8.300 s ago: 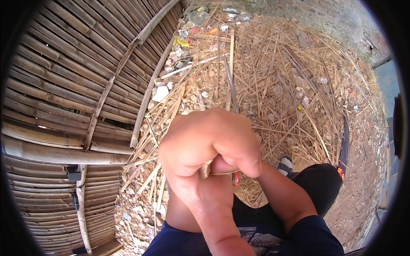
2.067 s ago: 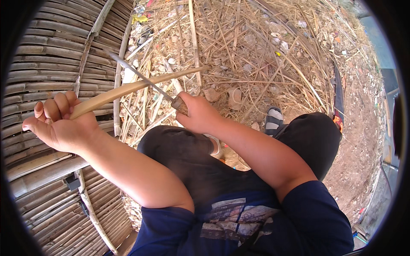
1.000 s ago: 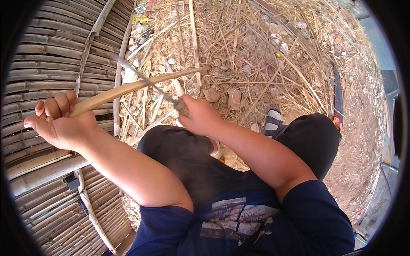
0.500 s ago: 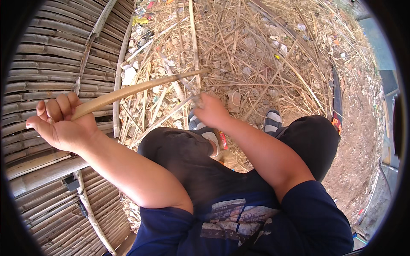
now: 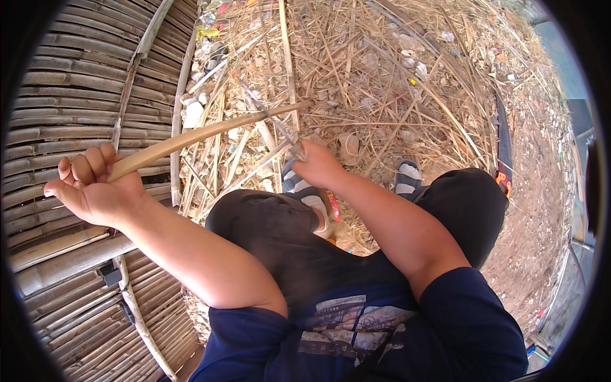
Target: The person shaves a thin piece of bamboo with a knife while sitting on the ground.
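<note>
My left hand (image 5: pixel 100 184), palm up with fingers curled, grips one end of a long pale bamboo strip (image 5: pixel 197 135). The strip slants up to the right, and its darker far end lies over the litter in front of my knees. In a fist, my right hand (image 5: pixel 316 163) holds the short handle of a knife (image 5: pixel 280 130). Its thin grey blade points up and left and crosses the strip near the far end. From this view the blade appears to touch the strip, though its exact contact edge is too small to tell.
A bamboo slat wall (image 5: pixel 70 121) stands close on my left. Bamboo shavings and split strips (image 5: pixel 382 83) cover the ground ahead. At the right lies a saw (image 5: pixel 503 140) with a red-orange handle, beside my knee. A red wrapper (image 5: pixel 333 207) lies between my sandalled feet.
The knife in my right hand was blurred and now shows sharply against the strip. My left hand and the bamboo strip have barely shifted.
</note>
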Demonstrator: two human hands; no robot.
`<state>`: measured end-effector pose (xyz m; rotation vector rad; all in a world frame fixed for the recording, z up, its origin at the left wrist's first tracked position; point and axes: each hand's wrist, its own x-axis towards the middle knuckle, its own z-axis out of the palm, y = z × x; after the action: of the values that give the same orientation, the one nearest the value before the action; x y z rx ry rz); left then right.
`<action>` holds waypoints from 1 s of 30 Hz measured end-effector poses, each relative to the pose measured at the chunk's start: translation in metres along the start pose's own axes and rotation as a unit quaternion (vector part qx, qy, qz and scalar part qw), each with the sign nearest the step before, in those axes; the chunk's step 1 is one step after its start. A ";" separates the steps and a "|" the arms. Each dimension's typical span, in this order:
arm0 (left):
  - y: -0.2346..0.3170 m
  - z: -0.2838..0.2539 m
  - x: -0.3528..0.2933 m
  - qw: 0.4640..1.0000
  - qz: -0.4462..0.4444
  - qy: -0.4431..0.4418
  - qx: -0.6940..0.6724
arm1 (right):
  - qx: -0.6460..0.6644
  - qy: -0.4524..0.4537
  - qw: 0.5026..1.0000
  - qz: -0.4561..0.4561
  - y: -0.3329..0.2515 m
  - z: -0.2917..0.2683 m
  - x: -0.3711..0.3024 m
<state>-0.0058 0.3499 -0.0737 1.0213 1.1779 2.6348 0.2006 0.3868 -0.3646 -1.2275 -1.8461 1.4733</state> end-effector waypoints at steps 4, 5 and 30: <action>0.004 0.013 -0.007 0.998 0.009 0.053 0.045 | 0.011 -0.064 0.996 -0.057 -0.064 -0.006 -0.010; 0.004 0.015 -0.008 0.996 0.009 0.067 0.062 | -0.003 -0.066 0.994 -0.087 -0.075 -0.006 -0.013; 0.004 -0.033 0.017 0.896 -0.173 -0.322 -0.250 | -0.086 0.032 0.991 0.099 0.027 -0.009 -0.001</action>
<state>-0.0386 0.3320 -0.0778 1.2675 0.4425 1.9112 0.2179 0.3909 -0.3864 -1.5607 -1.8848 1.3796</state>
